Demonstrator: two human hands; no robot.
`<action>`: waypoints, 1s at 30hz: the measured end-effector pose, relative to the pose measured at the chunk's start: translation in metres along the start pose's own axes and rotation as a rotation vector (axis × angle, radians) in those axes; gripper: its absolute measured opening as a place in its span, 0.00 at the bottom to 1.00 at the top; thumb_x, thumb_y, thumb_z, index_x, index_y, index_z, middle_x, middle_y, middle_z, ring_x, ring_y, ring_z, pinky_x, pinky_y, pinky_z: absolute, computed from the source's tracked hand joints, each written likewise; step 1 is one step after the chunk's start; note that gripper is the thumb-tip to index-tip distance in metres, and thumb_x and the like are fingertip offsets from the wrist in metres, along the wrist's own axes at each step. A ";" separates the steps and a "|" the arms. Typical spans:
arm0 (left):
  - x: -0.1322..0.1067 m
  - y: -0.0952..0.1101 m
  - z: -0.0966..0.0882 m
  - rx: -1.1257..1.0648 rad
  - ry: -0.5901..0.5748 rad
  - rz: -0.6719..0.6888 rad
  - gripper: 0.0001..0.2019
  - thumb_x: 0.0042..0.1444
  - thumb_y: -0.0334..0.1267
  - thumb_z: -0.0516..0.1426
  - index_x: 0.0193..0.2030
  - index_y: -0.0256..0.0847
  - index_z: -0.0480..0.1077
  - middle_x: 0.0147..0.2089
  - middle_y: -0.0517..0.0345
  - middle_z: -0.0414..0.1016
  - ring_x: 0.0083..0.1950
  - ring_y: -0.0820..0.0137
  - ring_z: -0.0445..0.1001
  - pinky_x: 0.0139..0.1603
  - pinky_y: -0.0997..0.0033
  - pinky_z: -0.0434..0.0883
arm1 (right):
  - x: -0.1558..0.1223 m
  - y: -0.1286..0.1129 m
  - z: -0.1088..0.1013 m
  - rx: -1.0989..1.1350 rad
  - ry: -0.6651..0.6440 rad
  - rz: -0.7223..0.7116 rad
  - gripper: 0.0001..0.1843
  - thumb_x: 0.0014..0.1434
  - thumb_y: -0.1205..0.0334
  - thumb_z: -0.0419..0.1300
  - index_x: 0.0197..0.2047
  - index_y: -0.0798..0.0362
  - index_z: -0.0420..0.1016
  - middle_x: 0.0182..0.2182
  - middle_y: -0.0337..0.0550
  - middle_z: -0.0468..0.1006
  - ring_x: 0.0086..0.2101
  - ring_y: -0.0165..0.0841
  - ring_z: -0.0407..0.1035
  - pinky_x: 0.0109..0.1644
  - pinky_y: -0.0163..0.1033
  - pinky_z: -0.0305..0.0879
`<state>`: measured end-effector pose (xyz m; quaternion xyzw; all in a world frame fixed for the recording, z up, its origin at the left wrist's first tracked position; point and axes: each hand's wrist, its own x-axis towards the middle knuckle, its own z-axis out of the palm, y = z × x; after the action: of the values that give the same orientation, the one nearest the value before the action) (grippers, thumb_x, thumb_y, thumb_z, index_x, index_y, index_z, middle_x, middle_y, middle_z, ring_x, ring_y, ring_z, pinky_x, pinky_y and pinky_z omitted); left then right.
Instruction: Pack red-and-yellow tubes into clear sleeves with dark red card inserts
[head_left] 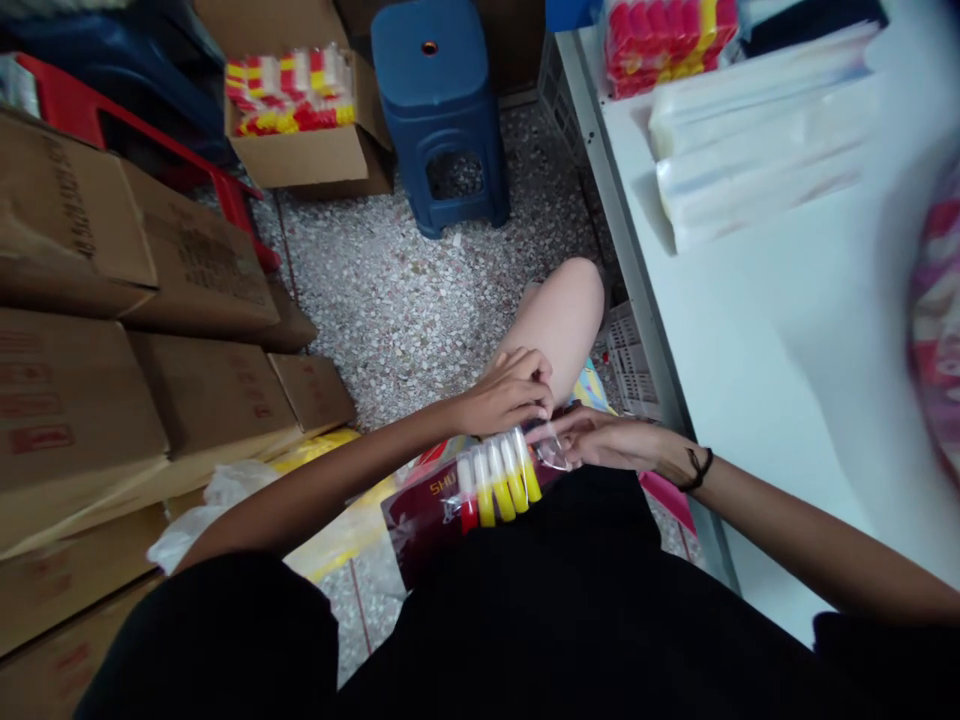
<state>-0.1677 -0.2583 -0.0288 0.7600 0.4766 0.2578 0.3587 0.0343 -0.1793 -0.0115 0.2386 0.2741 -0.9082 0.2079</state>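
Observation:
A bundle of white tubes with yellow and red ends (497, 480) lies in my lap inside clear plastic film (553, 452), on a dark red printed card (424, 515). My right hand (600, 440) reaches in from the right, its fingertips pressing the film at the tops of the tubes. My left hand (510, 392) is curled just above the bundle, its fingertips close to my right fingers. Whether it grips the film is hidden. Under the left hand is my bare knee (559, 320).
Cardboard cartons (112, 300) are stacked at the left, and an open carton of red-and-yellow packs (300, 150) stands ahead. A blue plastic stool (439, 110) sits on the speckled floor. To the right, a white table (750, 380) holds wrapped white packets (761, 140).

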 end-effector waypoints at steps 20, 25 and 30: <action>0.109 0.074 -0.006 -0.584 -0.247 0.062 0.07 0.62 0.29 0.49 0.38 0.41 0.66 0.39 0.59 0.74 0.41 0.71 0.72 0.43 0.72 0.66 | -0.133 0.011 0.028 -0.714 0.786 -0.406 0.15 0.56 0.57 0.63 0.48 0.45 0.76 0.44 0.46 0.79 0.45 0.40 0.74 0.51 0.44 0.71; 0.159 0.093 0.012 -0.543 -0.200 0.179 0.09 0.57 0.23 0.52 0.33 0.41 0.66 0.34 0.61 0.73 0.37 0.72 0.71 0.40 0.72 0.66 | -0.173 0.012 0.026 -0.696 0.905 -0.435 0.16 0.55 0.56 0.64 0.47 0.45 0.74 0.40 0.48 0.77 0.39 0.39 0.73 0.42 0.41 0.73; 0.188 0.092 0.025 -0.458 -0.368 0.391 0.06 0.59 0.28 0.53 0.32 0.41 0.65 0.33 0.60 0.73 0.36 0.71 0.71 0.40 0.71 0.65 | -0.184 0.025 0.019 -0.693 0.897 -0.463 0.14 0.56 0.58 0.62 0.46 0.48 0.72 0.36 0.45 0.75 0.38 0.37 0.72 0.43 0.42 0.70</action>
<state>-0.0218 -0.1213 0.0378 0.7704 0.1794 0.2806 0.5436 0.1878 -0.1638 0.0929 0.4505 0.6591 -0.5987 -0.0651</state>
